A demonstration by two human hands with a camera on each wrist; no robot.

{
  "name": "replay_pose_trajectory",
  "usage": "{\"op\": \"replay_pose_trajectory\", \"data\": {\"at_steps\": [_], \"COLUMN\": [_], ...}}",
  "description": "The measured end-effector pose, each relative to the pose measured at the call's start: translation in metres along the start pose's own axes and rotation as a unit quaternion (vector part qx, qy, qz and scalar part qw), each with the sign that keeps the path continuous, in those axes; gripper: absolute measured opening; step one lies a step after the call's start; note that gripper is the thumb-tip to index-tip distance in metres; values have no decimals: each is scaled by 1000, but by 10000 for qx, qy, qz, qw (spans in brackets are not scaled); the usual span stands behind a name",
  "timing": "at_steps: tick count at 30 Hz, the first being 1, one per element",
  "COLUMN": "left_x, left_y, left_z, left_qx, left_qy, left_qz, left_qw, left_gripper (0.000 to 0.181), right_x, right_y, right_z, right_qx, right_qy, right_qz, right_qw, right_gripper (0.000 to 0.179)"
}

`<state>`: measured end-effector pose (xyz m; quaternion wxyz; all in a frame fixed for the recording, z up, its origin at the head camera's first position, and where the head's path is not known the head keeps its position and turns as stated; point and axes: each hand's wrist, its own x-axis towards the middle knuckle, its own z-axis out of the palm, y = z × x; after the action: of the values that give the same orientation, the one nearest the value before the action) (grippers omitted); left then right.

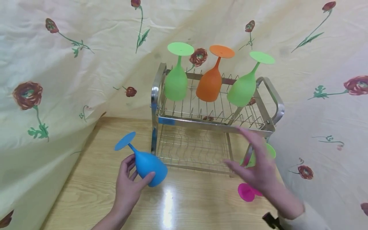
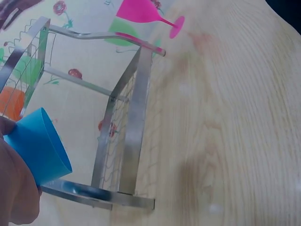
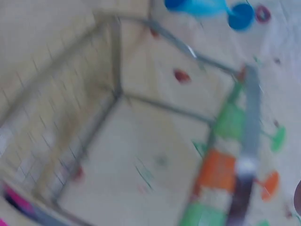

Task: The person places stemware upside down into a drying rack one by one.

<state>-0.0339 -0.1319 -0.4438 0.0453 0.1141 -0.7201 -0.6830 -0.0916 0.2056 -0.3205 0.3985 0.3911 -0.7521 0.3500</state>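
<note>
My left hand [image 1: 127, 183] grips a blue plastic goblet [image 1: 148, 164] round its bowl, left of the rack's front. The goblet is tilted, its foot up to the left and its mouth down to the right. Over the rack's right front hovers my right hand [image 1: 260, 167], blurred, thumb and fingers spread with nothing between them. A two-tier metal dish rack [image 1: 195, 123] stands on the table. On its upper tier, upside down, are a green goblet [image 1: 176, 83], an orange goblet [image 1: 210, 84] and another green goblet [image 1: 242, 89].
A pink goblet [image 1: 246, 192] lies on the table at the right, partly hidden by my right arm. Behind it a green goblet [image 1: 270, 150] shows beside the rack. Flowered cloth [image 1: 86, 64] hangs behind and on both sides of the wooden table [image 1: 195, 204].
</note>
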Motion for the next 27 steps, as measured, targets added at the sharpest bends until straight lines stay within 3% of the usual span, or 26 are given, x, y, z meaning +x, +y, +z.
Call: {"op": "replay_pose_trajectory", "data": {"at_steps": [4,8,11,13,16,20,23,27], "left_x": [1,1,1,2,6,15,24,40], "left_y": [0,-2,-5,-7,-10,-13,-14,-18], "left_z": [10,21,32,40,52,68,79,92], "left_qx": [-46,-14,109,257,535,818,994,1342], "left_qy": [-128,-254,-368,-437,-565,-697,-720,-611], "left_qz": [108,243,489,704,1011,1340,1520,1793], "left_qw": [9998,9994,9981,9962,9918,9851,9807,9727], "left_gripper": [91,93,94,93,92,88,86,83], "right_x": [31,48,48,44,34,25,21,15], "right_y": [8,25,45,64,93,121,133,143], "right_z": [-25,-51,-73,-86,-100,-109,-110,-109], "right_qx": [-120,-271,-725,-878,-928,-716,-474,-288], "right_qy": [801,1090,720,405,-5,-338,-455,-443], "right_qz": [-121,382,1104,1659,2575,3632,4072,4248], "right_qw": [9966,9929,9886,9814,9618,9284,9110,9037], "right_gripper": [79,92,100,90,79,77,71,65]}}
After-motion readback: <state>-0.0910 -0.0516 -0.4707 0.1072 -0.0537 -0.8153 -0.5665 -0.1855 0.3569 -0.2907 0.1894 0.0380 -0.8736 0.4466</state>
